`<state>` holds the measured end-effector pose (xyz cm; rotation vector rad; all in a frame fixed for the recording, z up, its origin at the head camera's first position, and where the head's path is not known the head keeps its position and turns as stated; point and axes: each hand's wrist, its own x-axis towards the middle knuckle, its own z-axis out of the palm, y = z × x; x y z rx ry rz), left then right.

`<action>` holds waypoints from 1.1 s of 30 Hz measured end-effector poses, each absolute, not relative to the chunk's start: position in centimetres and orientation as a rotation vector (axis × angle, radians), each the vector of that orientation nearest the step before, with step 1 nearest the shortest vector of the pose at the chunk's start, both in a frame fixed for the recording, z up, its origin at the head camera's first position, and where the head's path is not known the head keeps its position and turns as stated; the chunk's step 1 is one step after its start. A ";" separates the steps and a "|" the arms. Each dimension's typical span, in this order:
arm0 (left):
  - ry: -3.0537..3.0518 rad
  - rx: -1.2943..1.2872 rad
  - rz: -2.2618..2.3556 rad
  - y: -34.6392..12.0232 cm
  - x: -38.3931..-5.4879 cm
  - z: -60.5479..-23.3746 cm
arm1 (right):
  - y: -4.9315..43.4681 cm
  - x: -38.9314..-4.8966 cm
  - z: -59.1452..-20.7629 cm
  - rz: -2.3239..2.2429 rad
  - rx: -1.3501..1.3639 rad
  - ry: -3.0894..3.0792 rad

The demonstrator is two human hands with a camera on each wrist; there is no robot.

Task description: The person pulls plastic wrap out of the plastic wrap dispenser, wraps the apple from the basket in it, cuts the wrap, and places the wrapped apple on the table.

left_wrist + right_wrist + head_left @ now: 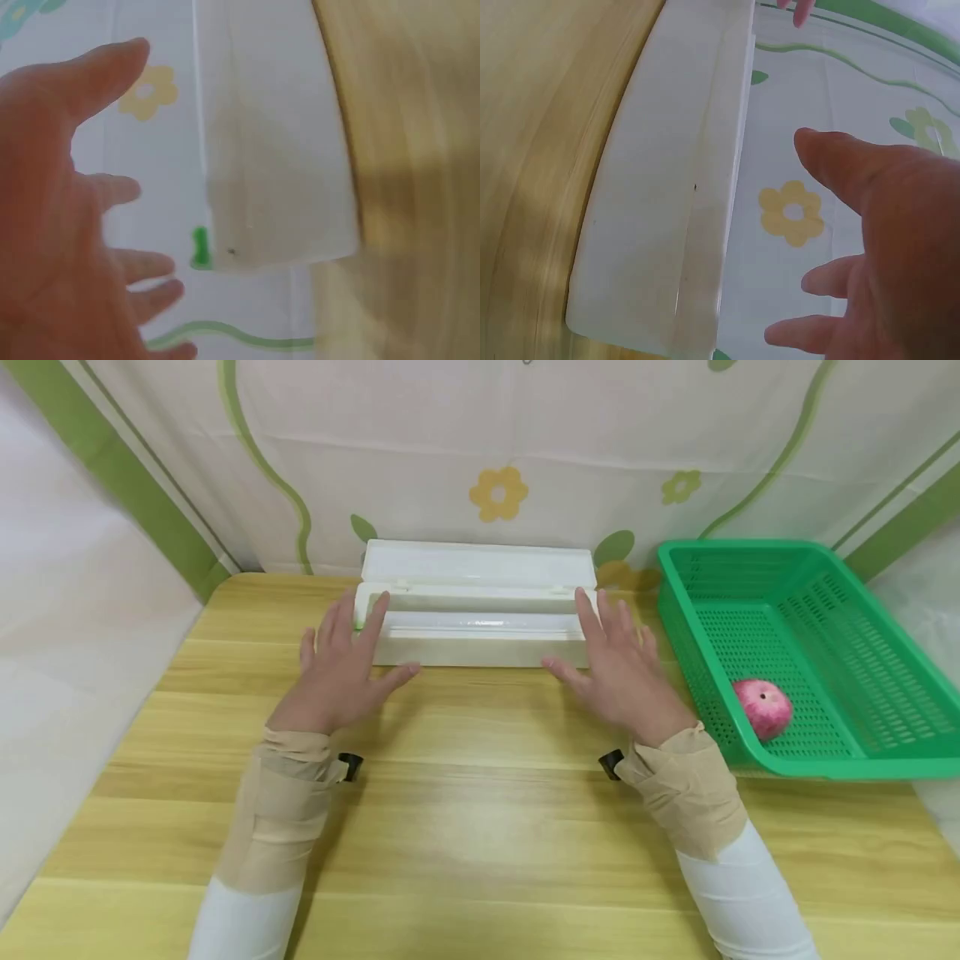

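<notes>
A long white cling film dispenser (480,653) stands at the back of the table, its lid (480,562) raised against the curtain. Inside lies a shiny roll of film (480,622). My left hand (333,681) hovers by the dispenser's left end, fingers spread and holding nothing. At the right end, my right hand (626,677) is spread the same way, also holding nothing. Both wrist views show gaps between the hands and the dispenser's front wall (649,187). A small green piece (200,247) shows at its left corner.
A green plastic basket (855,767) stands at the right of the wooden table (480,843), near the right hand. One pink-red round fruit (763,708) lies in it. A flowered curtain (420,460) hangs right behind the dispenser.
</notes>
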<state>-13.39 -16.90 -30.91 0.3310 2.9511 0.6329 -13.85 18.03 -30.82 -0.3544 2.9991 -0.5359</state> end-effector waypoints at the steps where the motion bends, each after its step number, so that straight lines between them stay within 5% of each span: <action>1: 2.969 0.350 0.667 -17.1 -13.6 -31.0 | 18.1 -14.0 -30.8 -0.550 -0.364 3.008; 15: 3.176 0.476 1.282 -18.8 -17.1 -34.1 | 20.3 -16.8 -30.7 -0.865 -0.426 3.066; 33: 3.104 0.350 1.355 -19.4 -18.7 -34.5 | 22.2 -20.2 -33.1 -1.070 -0.420 2.945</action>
